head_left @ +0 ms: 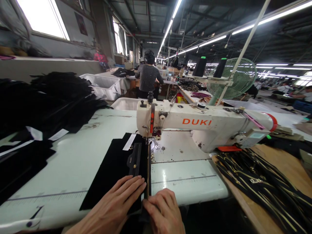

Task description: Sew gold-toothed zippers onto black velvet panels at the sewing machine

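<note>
A black fabric piece [114, 169] with a white label lies on the pale sewing table [73, 162], running under the needle of a white DUKI sewing machine [195, 125]. A zipper strip [148, 169] runs along its right edge toward the presser foot. My left hand [117, 204] lies flat on the near end of the fabric, fingers stretched out. My right hand [163, 211] is curled at the near end of the zipper strip, fingers pinching its edge beside the left fingertips.
Stacks of black cut pieces [48, 100] fill the table's left side. A heap of black zippers [263, 185] lies on the wooden board at right. White bins [104, 84], a green fan [237, 81] and a standing person [148, 78] are behind the machine.
</note>
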Motion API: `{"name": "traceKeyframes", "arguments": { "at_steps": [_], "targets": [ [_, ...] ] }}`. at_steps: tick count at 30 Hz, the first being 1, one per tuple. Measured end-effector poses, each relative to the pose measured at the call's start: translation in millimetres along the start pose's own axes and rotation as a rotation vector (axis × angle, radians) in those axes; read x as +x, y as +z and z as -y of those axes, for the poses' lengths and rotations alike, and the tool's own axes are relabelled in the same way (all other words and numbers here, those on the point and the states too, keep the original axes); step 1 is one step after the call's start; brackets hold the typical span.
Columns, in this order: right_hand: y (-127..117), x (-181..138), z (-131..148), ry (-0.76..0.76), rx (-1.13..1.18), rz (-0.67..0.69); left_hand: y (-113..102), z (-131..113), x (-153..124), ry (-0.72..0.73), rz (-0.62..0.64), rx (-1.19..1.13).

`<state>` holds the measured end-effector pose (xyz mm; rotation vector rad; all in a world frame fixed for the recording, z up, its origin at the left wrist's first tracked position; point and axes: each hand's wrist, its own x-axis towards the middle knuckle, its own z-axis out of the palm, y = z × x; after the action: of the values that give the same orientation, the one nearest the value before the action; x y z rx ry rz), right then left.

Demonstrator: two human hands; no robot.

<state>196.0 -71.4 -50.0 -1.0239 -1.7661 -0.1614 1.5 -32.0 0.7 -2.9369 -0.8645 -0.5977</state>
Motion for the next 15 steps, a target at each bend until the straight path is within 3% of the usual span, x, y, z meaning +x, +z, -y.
{"name": "traceKeyframes", "arguments": {
  "at_steps": [4, 7, 10, 12, 15],
  "targets": [
    [16.3, -16.4, -6.1, -0.031, -0.049, -0.018, -4.4, 5.5, -3.3, -0.103, 0.126, -0.061],
    [11.7, -16.2, -17.1, -0.11, -0.114, 0.077, -5.6, 10.8, -6.9, -0.116, 0.183, -0.075],
    [-4.4, 10.0, -30.4, -0.185, 0.021, 0.225, -3.4, 16.0, -7.8, -0.056, 0.145, -0.073],
    [-12.7, 38.3, -38.7, -0.111, 0.094, 0.29, -0.2, 19.6, -4.8, 0.001, 0.086, -0.091],
    [-10.3, 75.9, -49.7, 0.008, -0.028, 0.388, 6.8, 26.4, 3.0, 0.075, 0.034, -0.076]
  ]
}}
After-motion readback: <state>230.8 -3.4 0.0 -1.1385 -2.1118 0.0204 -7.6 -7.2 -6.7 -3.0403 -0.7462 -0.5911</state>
